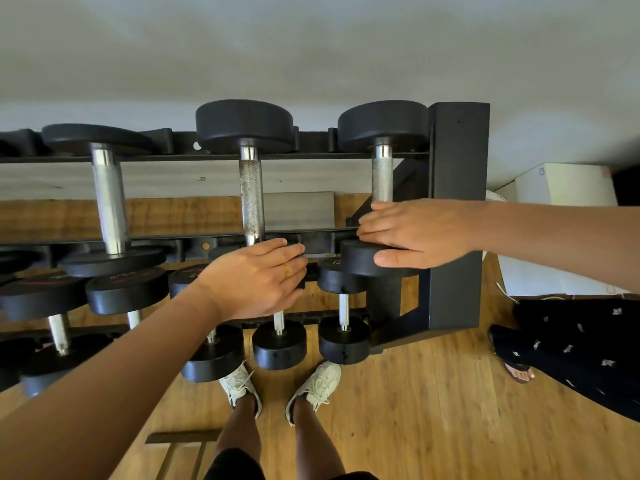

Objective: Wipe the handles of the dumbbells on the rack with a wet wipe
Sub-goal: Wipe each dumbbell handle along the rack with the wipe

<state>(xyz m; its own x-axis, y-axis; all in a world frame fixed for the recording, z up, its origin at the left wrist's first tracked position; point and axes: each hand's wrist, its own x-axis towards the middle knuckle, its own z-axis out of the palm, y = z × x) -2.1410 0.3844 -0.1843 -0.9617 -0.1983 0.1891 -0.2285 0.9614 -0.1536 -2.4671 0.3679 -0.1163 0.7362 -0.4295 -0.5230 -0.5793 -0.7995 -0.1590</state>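
Three dumbbells lie across the top tier of the black rack (457, 202), each with a knurled steel handle: a left handle (109, 199), a middle handle (252, 195) and a right handle (382, 178). My left hand (256, 278) rests over the near black head of the middle dumbbell, fingers laid across it. My right hand (415, 230) lies flat on the near head (360, 263) of the right dumbbell, thumb against its face. No wet wipe shows in either hand.
Smaller dumbbells (278, 344) fill the lower tier below my hands. My white shoes (239, 386) stand on the wooden floor close to the rack. Another person's leg in dark patterned trousers (571, 344) stands at the right, near a white box (561, 183).
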